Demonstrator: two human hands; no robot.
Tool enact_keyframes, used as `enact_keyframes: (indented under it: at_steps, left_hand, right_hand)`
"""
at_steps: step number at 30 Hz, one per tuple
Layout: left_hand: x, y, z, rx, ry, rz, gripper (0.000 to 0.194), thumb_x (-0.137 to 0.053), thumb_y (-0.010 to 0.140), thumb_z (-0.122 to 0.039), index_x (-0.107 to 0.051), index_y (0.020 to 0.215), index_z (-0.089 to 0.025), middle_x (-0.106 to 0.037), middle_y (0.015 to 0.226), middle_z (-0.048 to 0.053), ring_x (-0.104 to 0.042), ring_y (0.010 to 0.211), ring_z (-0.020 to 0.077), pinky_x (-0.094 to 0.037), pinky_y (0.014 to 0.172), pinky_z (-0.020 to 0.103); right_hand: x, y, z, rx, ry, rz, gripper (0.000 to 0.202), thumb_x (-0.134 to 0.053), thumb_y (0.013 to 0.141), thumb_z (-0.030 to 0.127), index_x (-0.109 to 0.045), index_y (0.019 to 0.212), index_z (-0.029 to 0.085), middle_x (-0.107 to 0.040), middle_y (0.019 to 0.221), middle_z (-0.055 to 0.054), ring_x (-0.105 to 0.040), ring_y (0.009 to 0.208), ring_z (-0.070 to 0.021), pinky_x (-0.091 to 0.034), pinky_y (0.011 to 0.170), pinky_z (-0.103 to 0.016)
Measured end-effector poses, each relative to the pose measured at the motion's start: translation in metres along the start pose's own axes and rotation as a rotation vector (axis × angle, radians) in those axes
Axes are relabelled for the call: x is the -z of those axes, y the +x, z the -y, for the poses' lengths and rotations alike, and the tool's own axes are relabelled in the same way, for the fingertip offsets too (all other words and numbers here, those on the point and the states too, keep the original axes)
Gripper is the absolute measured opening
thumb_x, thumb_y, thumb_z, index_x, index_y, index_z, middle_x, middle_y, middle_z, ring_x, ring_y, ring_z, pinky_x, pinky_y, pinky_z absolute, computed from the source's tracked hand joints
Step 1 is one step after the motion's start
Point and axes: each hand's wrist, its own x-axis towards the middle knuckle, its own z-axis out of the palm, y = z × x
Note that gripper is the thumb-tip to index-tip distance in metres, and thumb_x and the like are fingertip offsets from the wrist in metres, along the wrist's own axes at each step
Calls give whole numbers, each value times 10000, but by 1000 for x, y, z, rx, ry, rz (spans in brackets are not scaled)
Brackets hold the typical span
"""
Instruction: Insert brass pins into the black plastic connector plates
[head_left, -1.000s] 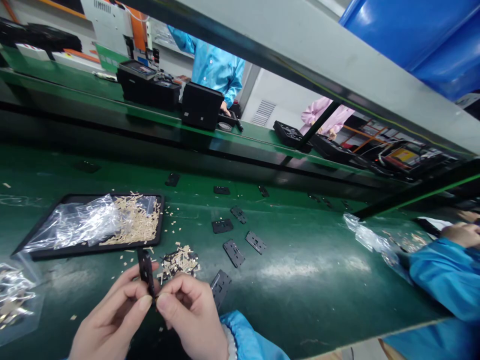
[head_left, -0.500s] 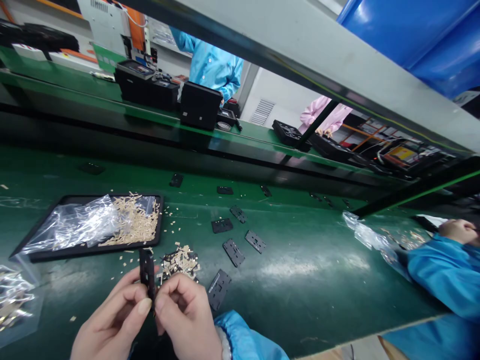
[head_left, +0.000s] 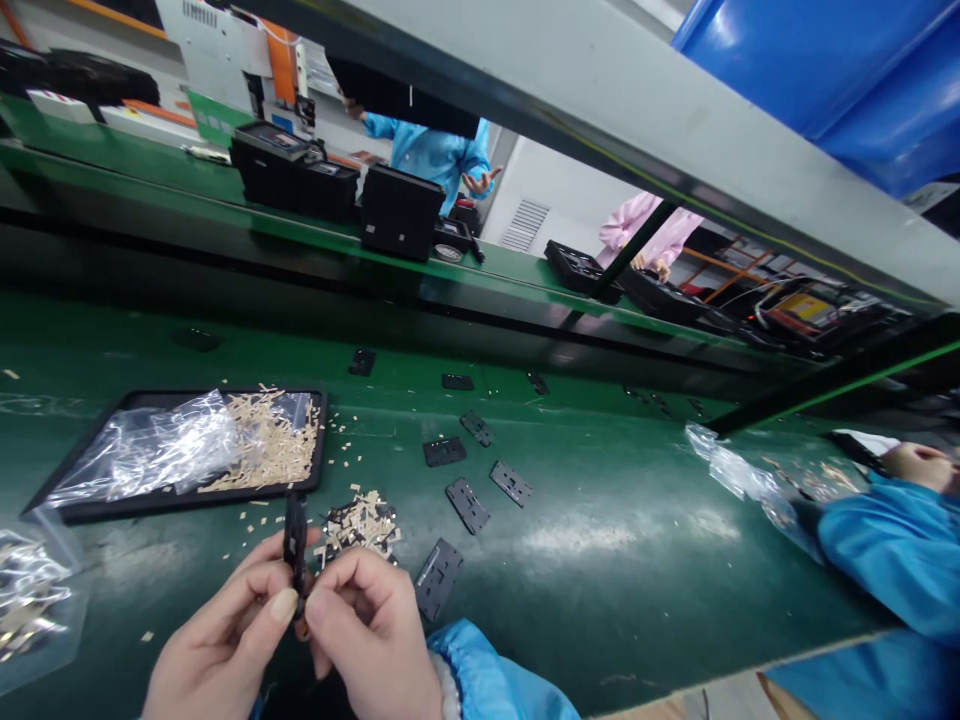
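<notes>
Left hand (head_left: 221,635) is clamped, thumb against fingers, on a black plate (head_left: 295,545) stood on edge, near side of the bench (head_left: 585,600). Right hand (head_left: 375,635): thumb and index pinched together at the plate's lower right edge; can't tell if a small part is between them.

Risks, my read:
1. Plate is thin and gripped low, so it could twist if the right hand pushes sideways.
2. Anything tiny in the right pinch could slip; it'd land near the loose pile (head_left: 360,525) just beyond the hands and get lost among lookalikes.
3. Right knuckles sit close to that pile; a sweep could scatter it.
4. Right sleeve (head_left: 495,670) is near the closest loose plate (head_left: 439,580); a careless elbow could drag it.
</notes>
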Motion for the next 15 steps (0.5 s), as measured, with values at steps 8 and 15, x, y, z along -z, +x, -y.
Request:
enact_keyframes:
  at_steps: [8,15]
  left_hand:
    - [-5,-3,-4,4,-33,-22,299,-809,660,-474,-653,592,-229,-705,870,50,-668,708,190,-556,580,212]
    - [-6,-7,-6,-10,-34,-49,316,-838,619,-456,-636,568,-218,-721,943,63,-637,624,169,-547,517,219]
  right_hand:
    - [-1,3,-1,-41,24,5,404,-735,639,524,-505,625,192,-538,526,26,-422,404,-44,-316,382,-148]
    - [-1,2,3,-42,13,-7,440,-740,619,562,-498,624,194,-544,529,17,-455,440,-61,-342,410,-159]
